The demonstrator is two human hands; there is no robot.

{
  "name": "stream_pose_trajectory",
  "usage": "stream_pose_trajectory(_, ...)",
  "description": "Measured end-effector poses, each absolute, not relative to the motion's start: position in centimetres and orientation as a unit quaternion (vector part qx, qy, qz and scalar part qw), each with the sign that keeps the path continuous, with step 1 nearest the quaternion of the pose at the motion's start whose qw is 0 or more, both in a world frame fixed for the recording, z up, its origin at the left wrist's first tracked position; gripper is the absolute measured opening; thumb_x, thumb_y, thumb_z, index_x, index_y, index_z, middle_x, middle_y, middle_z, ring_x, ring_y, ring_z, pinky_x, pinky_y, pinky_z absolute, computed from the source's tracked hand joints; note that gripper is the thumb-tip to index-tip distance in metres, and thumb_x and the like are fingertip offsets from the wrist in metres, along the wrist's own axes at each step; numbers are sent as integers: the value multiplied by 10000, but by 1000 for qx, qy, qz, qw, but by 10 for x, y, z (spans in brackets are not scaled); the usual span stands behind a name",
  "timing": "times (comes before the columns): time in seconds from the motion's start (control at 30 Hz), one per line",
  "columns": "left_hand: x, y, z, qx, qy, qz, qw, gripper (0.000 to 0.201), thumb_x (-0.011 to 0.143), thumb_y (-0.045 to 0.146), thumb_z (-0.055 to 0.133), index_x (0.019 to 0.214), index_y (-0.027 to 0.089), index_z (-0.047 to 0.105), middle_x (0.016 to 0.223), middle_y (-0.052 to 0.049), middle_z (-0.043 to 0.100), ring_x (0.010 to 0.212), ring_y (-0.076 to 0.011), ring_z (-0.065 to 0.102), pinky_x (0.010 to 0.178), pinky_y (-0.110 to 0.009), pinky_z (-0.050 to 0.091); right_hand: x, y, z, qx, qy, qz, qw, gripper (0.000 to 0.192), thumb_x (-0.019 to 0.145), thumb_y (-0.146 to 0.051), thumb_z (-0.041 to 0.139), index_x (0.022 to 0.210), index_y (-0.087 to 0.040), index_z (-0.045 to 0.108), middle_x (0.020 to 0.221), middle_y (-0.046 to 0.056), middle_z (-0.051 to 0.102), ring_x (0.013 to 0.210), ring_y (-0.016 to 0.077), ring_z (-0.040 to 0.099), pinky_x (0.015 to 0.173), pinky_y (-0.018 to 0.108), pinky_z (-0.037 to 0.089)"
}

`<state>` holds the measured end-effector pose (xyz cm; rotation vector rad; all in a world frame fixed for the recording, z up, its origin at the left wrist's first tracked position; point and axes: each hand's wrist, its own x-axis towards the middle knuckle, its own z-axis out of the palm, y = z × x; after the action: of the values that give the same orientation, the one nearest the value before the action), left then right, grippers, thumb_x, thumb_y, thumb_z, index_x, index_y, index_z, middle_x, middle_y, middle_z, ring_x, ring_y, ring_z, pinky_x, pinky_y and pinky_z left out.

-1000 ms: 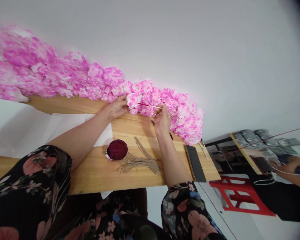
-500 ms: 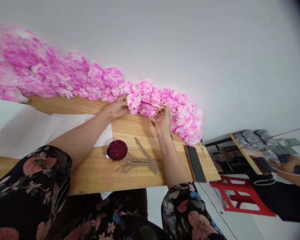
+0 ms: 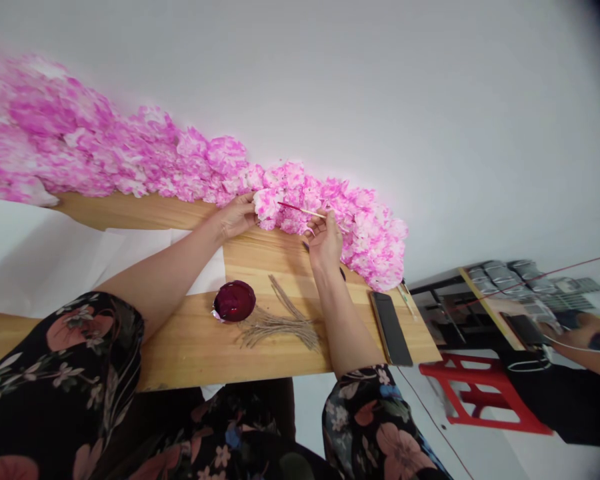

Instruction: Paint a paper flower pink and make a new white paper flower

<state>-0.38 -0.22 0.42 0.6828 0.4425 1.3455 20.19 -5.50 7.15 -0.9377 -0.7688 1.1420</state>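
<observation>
Pinching a brush in the fingers of my right hand, I point its dark red end at a pink-and-white flower gripped at its left edge by the fingers of my left hand; whether the tip touches the petals, I cannot tell. The flower is held over the far side of the tabletop, just in front of a long heap of similar blooms along the pale wall. A dark object, partly hidden, lies behind my right wrist. Nearer to me, between my forearms, a cup of deep red liquid sits just beside a loose bundle of brown stems. White paper spreads beneath my left forearm. A phone rests right of my other forearm, with thin sticks near it at the tabletop's end. Farther right, beyond my floral sleeves, stand a red stool and another table, where a second person's arm shows, blurred.
</observation>
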Motion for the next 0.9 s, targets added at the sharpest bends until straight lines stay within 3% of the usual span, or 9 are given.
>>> stream_pose_trajectory(0.2,-5,1,-1,330,205,598,701,282,724,-14,807,924,186,796,822,-21,754,774,-167,708,807,-301,575,203,-55,73,-396,-328,512,688,256,912,-458,774,869,-211,725,706,-45,680,625,75,615,535,180,475)
stream_pose_trajectory(0.43,-4,-1,1,325,211,599,701,309,720,-1,813,975,173,796,812,-18,748,738,-148,701,750,-261,572,204,-54,72,-383,-331,522,687,194,873,-391,808,861,-214,729,693,-66,683,596,53,614,520,162,464)
stream_pose_trajectory(0.7,-3,-4,7,323,204,598,704,248,722,-44,783,874,151,793,736,-11,719,653,-126,657,717,-246,563,204,-54,71,-419,-344,515,664,226,872,-415,817,867,-216,710,703,-66,688,609,58,632,533,167,462)
stream_pose_trajectory(0.9,-4,-4,6,327,202,588,712,317,728,-33,799,978,160,816,814,-32,760,712,-153,693,733,-273,571,207,-50,69,-394,-332,510,689,183,889,-393,791,874,-223,727,722,-59,689,623,63,620,532,169,466)
